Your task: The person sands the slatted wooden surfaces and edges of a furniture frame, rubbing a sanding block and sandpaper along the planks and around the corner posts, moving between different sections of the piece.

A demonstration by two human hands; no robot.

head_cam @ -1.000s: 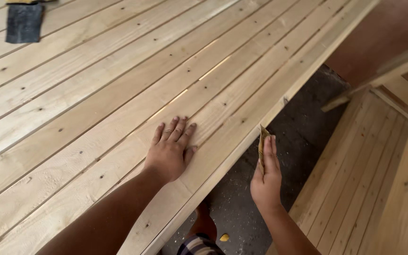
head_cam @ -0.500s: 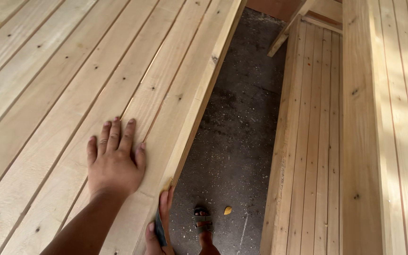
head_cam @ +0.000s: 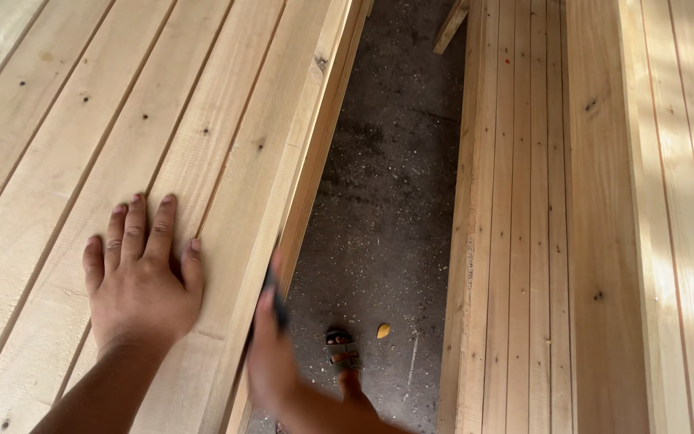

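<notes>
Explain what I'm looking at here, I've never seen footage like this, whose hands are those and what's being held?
This is a single view from a camera worn on a person's head, looking down at their own bare hands. There is no machine. The left hand lies flat, fingers spread, on a big panel of pale wooden planks. The right hand is blurred at the panel's edge and grips a small dark thing, too blurred to identify. Below is a dusty floor with the person's sandalled foot and a small yellow scrap. On the right stands another plank piece.
</notes>
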